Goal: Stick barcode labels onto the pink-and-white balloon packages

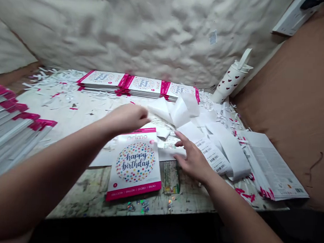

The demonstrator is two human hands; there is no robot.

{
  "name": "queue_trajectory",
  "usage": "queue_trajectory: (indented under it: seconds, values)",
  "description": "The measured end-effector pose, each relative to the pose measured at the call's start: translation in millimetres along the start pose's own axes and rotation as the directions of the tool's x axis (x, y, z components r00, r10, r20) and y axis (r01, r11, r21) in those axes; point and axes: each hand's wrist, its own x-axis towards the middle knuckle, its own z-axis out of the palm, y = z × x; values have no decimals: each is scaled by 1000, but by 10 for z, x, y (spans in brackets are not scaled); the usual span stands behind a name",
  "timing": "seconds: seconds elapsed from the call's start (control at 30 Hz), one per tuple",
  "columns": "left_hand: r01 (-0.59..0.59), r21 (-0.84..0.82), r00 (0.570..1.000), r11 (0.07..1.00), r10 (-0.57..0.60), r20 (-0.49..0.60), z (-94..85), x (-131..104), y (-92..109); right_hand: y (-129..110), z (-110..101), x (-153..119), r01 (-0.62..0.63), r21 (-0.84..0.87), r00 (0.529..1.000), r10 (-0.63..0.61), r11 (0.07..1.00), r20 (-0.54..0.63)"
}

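My left hand is curled closed above the top edge of a balloon packet. Whatever its fingers hold, if anything, is hidden and slightly blurred. The flat packet is white with pink bands and reads "happy birthday" among coloured dots. To its right, my right hand hovers with fingers bent and apart, nothing visible between them. Just beyond that hand, a loose strip of white paper lies in curls. Beside it is a sheet of barcode labels.
Stacks of similar packets line the back, and more packets lean at the left. A tumbler with hearts stands back right. Packets lying back side up are at the right edge. Paper shreds litter the worn table.
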Motion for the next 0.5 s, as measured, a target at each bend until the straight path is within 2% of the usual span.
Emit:
queue_trajectory:
  seconds: [0.07,0.13,0.2,0.27,0.33,0.43,0.5]
  values:
    - [41,183,995,982,-56,78,-124,-427,-412,100,89,132,-6,-64,993,13,998,120]
    - [87,225,981,970,-123,149,-108,-798,-767,160,136,227,-41,-110,976,63,993,209]
    - [163,209,960,964,-204,191,-19,-1051,-1012,169,142,283,-102,-115,957,129,988,261]
    - [260,188,931,947,-298,213,57,-1184,-1131,150,123,314,-172,-83,939,189,982,287]
    - [301,139,915,943,-327,237,77,-1242,-1156,134,94,334,-259,-43,921,260,965,290]
    - [323,-6,911,946,-309,273,12,-1296,-1149,154,46,354,-402,24,880,379,915,286]
    - [415,-129,881,901,-362,305,-51,-1341,-1164,170,11,356,-460,93,866,424,883,264]
